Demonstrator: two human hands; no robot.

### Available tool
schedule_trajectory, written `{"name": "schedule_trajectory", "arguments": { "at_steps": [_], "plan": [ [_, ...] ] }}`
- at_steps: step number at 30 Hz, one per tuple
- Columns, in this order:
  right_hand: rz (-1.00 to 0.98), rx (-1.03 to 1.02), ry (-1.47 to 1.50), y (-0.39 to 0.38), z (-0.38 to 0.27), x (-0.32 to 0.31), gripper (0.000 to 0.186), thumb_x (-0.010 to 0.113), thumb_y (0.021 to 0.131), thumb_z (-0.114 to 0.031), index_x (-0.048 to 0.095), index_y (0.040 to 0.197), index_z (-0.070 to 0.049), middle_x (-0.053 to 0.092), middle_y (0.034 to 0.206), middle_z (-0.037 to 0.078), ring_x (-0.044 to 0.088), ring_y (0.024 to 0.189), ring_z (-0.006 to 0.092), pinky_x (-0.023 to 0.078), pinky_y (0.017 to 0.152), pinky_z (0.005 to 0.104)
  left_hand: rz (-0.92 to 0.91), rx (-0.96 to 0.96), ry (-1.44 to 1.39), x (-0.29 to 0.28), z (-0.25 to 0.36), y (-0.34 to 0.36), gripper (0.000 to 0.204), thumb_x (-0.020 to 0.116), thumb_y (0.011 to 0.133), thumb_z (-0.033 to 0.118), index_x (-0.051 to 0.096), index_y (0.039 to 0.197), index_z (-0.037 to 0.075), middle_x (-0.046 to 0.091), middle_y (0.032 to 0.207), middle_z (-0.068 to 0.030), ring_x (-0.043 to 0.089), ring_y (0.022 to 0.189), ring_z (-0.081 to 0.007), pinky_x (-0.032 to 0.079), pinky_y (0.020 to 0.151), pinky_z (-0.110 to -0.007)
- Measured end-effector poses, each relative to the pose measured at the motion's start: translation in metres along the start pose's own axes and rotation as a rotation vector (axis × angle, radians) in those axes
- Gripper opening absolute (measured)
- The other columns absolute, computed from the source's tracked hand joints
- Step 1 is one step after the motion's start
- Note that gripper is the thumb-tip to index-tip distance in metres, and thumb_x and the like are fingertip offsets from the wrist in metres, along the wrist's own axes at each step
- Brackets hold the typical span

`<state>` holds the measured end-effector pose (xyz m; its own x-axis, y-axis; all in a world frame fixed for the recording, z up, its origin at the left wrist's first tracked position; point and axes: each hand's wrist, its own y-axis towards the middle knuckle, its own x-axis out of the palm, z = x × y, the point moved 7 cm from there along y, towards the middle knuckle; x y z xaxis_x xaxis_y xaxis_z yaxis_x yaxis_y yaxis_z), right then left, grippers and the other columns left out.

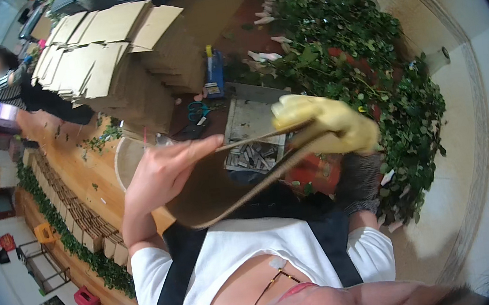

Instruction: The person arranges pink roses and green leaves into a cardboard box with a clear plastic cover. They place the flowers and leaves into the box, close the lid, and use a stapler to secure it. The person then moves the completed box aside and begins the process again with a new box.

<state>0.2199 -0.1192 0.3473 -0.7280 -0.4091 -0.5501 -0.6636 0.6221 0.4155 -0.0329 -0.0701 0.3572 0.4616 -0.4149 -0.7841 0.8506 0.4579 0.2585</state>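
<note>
A brown cardboard sheet [203, 189] is bent into a curve in front of my chest, held between both hands. My bare left hand [160, 171] is closed on its left end, with the fingers stretched along the upper edge. A yellow glove covers my right hand [330, 124], which grips the sheet's right end and is slightly blurred. Behind the sheet stands a grey metal tray [246, 118] with several small metallic pieces [257, 156] in it. The cardboard hides part of the tray.
Flat cardboard [108, 31] is stacked high at the far left. Leafy stems [342, 47] with pale wrapped heads are heaped on the right. Teal scissors [197, 110] and a blue tool [214, 76] lie beyond the tray. Another person [20, 89] is at the far left.
</note>
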Motion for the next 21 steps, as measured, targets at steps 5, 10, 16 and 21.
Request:
{"name": "schedule_trajectory", "arguments": {
  "at_steps": [5,10,16,21],
  "plan": [
    [-0.101,0.2,-0.574,0.012,-0.072,-0.062,0.025,0.068,0.078,-0.022,0.075,0.095,-0.006,0.07,0.113,0.013,0.064,0.112,0.0324,0.04,0.107,0.0514,-0.077,-0.157,-0.098,0.036,-0.065,0.055,0.03,0.068,0.086,0.003,0.068,0.115,0.004,0.072,0.112,-0.0105,0.07,0.096,-0.0321,0.057,0.081,-0.038],
    [0.119,0.564,-0.631,-0.016,0.044,-0.028,0.027,0.075,0.072,-0.012,0.073,0.099,-0.01,0.069,0.108,0.012,0.061,0.115,0.0347,0.043,0.108,0.0458,0.014,-0.344,0.178,0.108,-0.207,0.042,0.013,0.065,0.092,0.017,0.07,0.097,0.006,0.071,0.1,-0.0116,0.069,0.082,-0.0329,0.055,0.066,-0.042],
    [0.0,0.739,-0.493,0.009,0.176,0.053,0.024,0.075,0.068,-0.01,0.069,0.091,-0.008,0.068,0.096,0.009,0.064,0.1,0.0283,0.041,0.109,0.0439,-0.263,-0.411,0.122,0.211,-0.29,0.036,0.016,0.065,0.092,0.021,0.07,0.097,0.007,0.07,0.099,-0.0157,0.068,0.085,-0.0347,0.054,0.067,-0.045],
    [0.072,0.798,-0.573,0.027,0.19,0.063,0.024,0.076,0.068,-0.012,0.07,0.091,-0.008,0.068,0.093,0.012,0.064,0.1,0.03,0.042,0.107,0.0463,-0.446,-0.156,-0.591,0.323,-0.28,0.06,0.032,0.062,0.088,0.027,0.069,0.116,0.012,0.064,0.121,-0.0163,0.062,0.115,-0.0291,0.05,0.091,-0.043]
  ]
}}
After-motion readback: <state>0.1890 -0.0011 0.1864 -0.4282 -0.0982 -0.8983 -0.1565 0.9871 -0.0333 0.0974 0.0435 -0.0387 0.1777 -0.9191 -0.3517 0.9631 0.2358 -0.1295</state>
